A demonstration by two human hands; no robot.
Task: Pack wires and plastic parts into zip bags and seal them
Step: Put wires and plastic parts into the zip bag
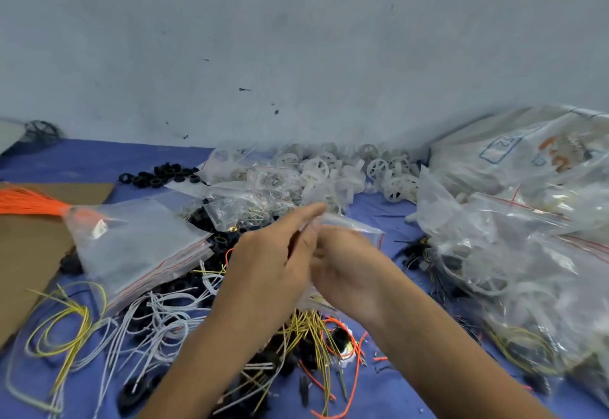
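- Closest to you, under your wrists, lies a tangle of yellow and orange wires [313,336] mixed with black plastic bits on the blue cloth [389,392]. It is within easy reach, so it is probably the stock you are drawing from.
- Far left, a bundle of orange wire [29,201] rests across a sheet of cardboard [29,254], well apart from the loose heap.
- A loop of yellow wire [66,319] and a spread of white wires [158,313] lie at the near left.
- Above them, a stack of empty zip bags [141,240] sits just beside your left hand, presumably ready for the next bag.
- Black rings [158,176] are grouped further back, near the wall.
- Your left hand [263,273] has its fingers long and nearly straight. They appear to pinch the top edge of the small zip bag [349,225], though the thumb is hidden.
- The bag is held off the cloth between both hands, over the middle of the pile. I can't tell whether it is filled, or whether you are opening or sealing it.
- Your right hand [346,273] is curled round the bag's lower part, back to the camera, likely steadying it.
- White plastic wheels [346,168] are heaped behind.
- Far right, filled bags [510,254] are piled together, apparently finished work.
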